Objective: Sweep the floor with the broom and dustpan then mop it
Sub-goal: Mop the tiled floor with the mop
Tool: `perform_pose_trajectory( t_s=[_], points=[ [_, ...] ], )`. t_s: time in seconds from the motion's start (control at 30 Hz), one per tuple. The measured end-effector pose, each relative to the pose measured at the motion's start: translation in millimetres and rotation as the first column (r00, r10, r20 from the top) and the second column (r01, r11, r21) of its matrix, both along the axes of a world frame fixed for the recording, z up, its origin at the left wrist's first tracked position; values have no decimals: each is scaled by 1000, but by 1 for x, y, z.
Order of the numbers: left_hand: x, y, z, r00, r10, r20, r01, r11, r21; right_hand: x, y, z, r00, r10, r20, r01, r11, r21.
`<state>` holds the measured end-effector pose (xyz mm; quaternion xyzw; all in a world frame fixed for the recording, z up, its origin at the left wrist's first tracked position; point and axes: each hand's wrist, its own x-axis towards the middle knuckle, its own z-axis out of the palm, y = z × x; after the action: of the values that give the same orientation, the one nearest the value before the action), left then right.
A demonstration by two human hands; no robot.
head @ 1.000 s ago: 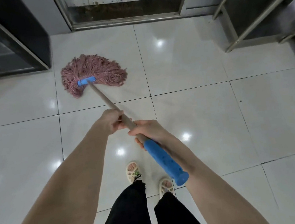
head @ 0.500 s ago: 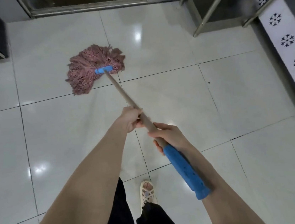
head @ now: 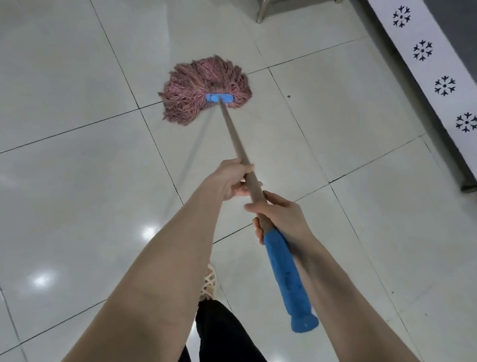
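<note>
A mop with a pink string head and a blue clamp lies spread on the glossy white tile floor, ahead of me. Its wooden handle runs back toward me and ends in a blue grip. My left hand grips the wooden shaft higher up. My right hand grips the shaft just above the blue grip. No broom or dustpan is in view.
A white panel with black snowflake marks runs along the right side. A metal frame leg stands at the top right. A small dark speck lies on the tile right of the mop head. My sandalled foot shows below my arms.
The mop head has swept from the left to the right across the tiles, toward the snowflake panel. Both hands keep the same grip on the handle, and my view has turned right.
</note>
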<state>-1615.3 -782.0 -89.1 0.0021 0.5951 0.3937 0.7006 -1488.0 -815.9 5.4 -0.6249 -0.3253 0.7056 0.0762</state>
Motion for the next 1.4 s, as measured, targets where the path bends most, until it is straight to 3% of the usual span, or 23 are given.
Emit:
perform_pose_trajectory(
  t_s=[0.13, 0.27, 0.87, 1.2, 1.4],
  points=[
    [5, -20, -3, 1000, 1, 1, -1, 1000, 1, 7, -19, 2, 999, -11, -37, 10, 1000, -20],
    [4, -62, -3, 997, 74, 15, -74, 997, 13, 12, -47, 4, 995, 92, -31, -93, 996, -13],
    [29, -356, 25, 934, 342, -103, -351, 933, -82, 40, -281, 25, 890, 441, -116, -452, 886, -104],
    [87, -421, 28, 887, 431, -167, -455, 877, -152, 97, -318, 33, 751, 653, -95, -660, 749, -64],
    [199, -397, 26, 894, 426, -137, -441, 891, -110, 210, -305, 30, 778, 624, -74, -627, 777, -52]
  ],
)
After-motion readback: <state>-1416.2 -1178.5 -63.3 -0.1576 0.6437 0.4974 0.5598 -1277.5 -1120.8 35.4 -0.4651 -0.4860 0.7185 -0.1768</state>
